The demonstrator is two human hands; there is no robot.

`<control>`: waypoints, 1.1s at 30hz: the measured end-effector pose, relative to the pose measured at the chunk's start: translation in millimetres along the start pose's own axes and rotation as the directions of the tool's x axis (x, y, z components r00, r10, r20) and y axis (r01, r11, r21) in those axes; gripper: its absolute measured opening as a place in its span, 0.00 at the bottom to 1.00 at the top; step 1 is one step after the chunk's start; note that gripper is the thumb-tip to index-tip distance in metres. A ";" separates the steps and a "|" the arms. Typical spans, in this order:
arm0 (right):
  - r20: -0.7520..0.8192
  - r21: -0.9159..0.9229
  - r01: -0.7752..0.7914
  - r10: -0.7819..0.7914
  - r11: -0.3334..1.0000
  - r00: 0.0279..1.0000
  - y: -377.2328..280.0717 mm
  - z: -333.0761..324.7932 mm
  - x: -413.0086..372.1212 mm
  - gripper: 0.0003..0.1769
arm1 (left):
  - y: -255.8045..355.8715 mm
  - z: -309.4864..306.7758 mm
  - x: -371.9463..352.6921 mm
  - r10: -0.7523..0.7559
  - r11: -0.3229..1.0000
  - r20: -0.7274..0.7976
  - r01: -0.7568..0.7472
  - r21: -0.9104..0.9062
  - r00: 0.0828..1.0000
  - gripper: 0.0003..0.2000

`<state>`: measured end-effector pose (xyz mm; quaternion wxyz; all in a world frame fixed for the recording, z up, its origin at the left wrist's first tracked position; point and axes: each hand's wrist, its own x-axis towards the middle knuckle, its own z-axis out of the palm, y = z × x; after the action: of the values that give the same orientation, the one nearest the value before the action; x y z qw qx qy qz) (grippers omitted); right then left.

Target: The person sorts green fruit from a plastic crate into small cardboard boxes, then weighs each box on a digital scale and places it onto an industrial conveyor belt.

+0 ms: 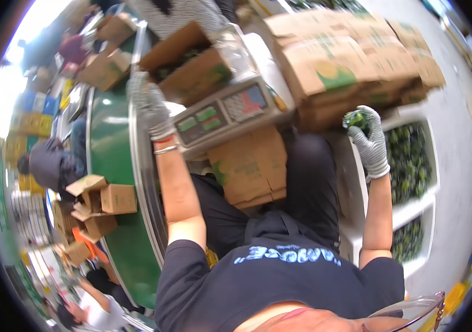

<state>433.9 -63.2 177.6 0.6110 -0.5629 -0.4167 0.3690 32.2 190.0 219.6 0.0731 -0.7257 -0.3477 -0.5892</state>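
Observation:
My right hand [370,145], in a grey knit glove, is closed around a small shiny green piece of produce [355,119], held over the near edge of a white foam crate [435,160] full of dark green produce. My left hand [150,105], gloved too and slightly blurred, reaches forward with its fingers stretched out beside the left end of an open carton [205,74]. Some dark green contents show inside that carton, which stands on a weighing scale [219,119] with green displays and a keypad.
A green conveyor belt [111,149] with a metal rail runs along my left, bearing open cartons [117,199]. Flattened cartons [330,61] are stacked ahead to the right. Another flat carton [250,166] lies between my knees. Other people [53,163] are beyond the belt.

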 end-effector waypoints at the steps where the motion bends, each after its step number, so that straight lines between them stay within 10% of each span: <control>1: 0.081 0.059 0.219 -0.223 0.974 0.971 -24.0 44.6 20.6 0.18 | 1.7 -0.6 -7.1 -0.008 0.999 0.016 0.008 0.035 1.000 0.15; 5: 0.305 -0.030 0.698 -0.659 0.715 0.688 -117.1 204.4 113.9 0.24 | 16.7 1.6 -15.2 -0.133 0.990 -0.054 0.135 0.044 0.990 0.14; 7: 0.443 -0.159 0.914 -0.800 0.374 0.405 -122.5 248.3 153.4 0.23 | 13.6 -0.6 -17.4 -0.148 0.989 -0.067 0.148 0.005 0.987 0.16; 9: 0.699 -0.348 0.886 -0.545 0.307 0.463 -108.3 262.1 172.2 0.14 | 12.5 -4.1 -19.7 -0.256 0.961 -0.012 0.253 -0.113 0.967 0.16; 14: 0.552 -0.287 0.811 -0.604 0.510 0.575 -116.9 243.8 167.3 0.08 | 12.8 -22.3 -12.3 -0.254 0.945 -0.098 0.226 -0.235 0.962 0.17; 15: 0.549 -0.310 0.754 -0.539 0.579 0.639 -123.2 239.6 162.4 0.08 | 25.5 -27.0 -7.6 -0.516 0.720 -0.055 0.398 -0.568 0.855 0.18; 21: 0.652 -0.256 0.860 -0.579 0.441 0.491 -147.7 237.2 160.0 0.09 | -9.3 -47.8 -13.7 -0.579 0.730 -0.246 0.359 -0.582 0.778 0.20; 25: 0.674 -0.341 0.695 -0.351 0.633 0.650 -133.8 243.3 187.1 0.11 | -9.4 -56.6 -9.6 -0.713 0.583 -0.191 0.420 -0.695 0.674 0.20; 29: 0.625 -0.450 0.744 -0.421 0.494 0.657 -90.4 234.4 231.2 0.21 | -25.8 -46.2 -11.1 -0.675 0.611 -0.205 0.381 -0.695 0.709 0.19; 33: 0.550 0.084 0.635 -0.567 0.768 0.613 -16.5 225.3 238.0 0.32 | -34.4 -26.1 -7.2 -0.640 0.613 -0.153 0.380 -0.692 0.753 0.19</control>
<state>315.8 240.0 220.6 0.5191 -0.2963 -0.7581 0.2609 -9.5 199.3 210.3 -0.2783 -0.4428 -0.3072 -0.7950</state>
